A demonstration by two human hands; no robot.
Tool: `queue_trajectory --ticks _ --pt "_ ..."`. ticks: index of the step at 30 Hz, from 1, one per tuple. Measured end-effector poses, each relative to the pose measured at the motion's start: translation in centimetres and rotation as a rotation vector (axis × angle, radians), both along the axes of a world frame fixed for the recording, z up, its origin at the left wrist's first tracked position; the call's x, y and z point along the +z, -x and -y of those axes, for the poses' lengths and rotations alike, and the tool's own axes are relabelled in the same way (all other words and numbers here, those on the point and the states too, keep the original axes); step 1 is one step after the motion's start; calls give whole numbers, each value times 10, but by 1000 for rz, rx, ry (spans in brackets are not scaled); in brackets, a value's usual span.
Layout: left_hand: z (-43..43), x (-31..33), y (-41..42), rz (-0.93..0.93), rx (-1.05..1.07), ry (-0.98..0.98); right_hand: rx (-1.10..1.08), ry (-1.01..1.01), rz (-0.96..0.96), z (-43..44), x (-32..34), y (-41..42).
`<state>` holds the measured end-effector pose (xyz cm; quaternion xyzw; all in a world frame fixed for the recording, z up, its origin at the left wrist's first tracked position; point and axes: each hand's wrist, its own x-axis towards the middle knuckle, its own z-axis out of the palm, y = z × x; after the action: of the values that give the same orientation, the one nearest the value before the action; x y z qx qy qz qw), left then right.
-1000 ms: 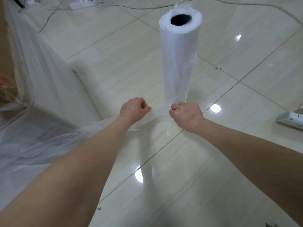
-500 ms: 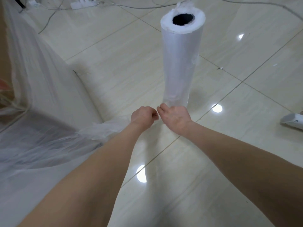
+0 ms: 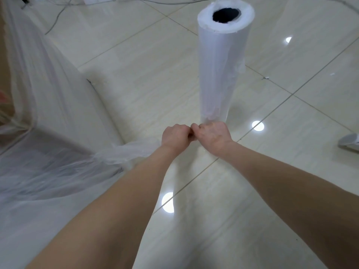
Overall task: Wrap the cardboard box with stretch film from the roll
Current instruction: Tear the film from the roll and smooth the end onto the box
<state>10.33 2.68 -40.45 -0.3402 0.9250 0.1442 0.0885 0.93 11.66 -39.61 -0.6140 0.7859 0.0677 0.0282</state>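
At the foot of the upright roll (image 3: 219, 70), the left hand (image 3: 175, 135) and right hand (image 3: 213, 135) meet knuckle to knuckle, each pinching the bunched film (image 3: 136, 150) trailing from the wrapped box (image 3: 5, 74) at far left (gathered, likely, to tear it free).

The white roll (image 3: 219, 70) stands upright on the tiled floor (image 3: 291, 191), its hollow dark core facing up. Cloudy film (image 3: 44, 105) drapes loosely over the brown box (image 3: 4, 90) at the left, bunching into a strand near the roll's foot.
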Motion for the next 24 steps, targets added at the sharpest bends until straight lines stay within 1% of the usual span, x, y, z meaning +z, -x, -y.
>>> queue_trajectory --ticks 3,5,8,13,16,17,19,21,24 --pt "3 2 -6 -63 37 -66 8 -30 -5 1 3 2" --pt "6 4 -9 -49 89 -95 23 -58 -14 2 4 1" --pt "16 8 -15 -38 264 -117 63 -93 -43 -1 2 0" --pt "37 20 -29 -38 540 17 88 -162 -105 -14 3 10" --pt "50 25 -37 -69 693 45 73 -194 -135 -22 7 16" --pt "52 27 -39 -60 679 55 73 -200 -143 -25 9 17" --pt "48 31 -37 40 526 45 86 -218 -154 -31 12 18" --pt "39 33 -30 130 386 -22 62 -247 -174 -37 16 20" --pt "26 38 -11 108 267 -108 -138 -261 -157 -44 25 31"
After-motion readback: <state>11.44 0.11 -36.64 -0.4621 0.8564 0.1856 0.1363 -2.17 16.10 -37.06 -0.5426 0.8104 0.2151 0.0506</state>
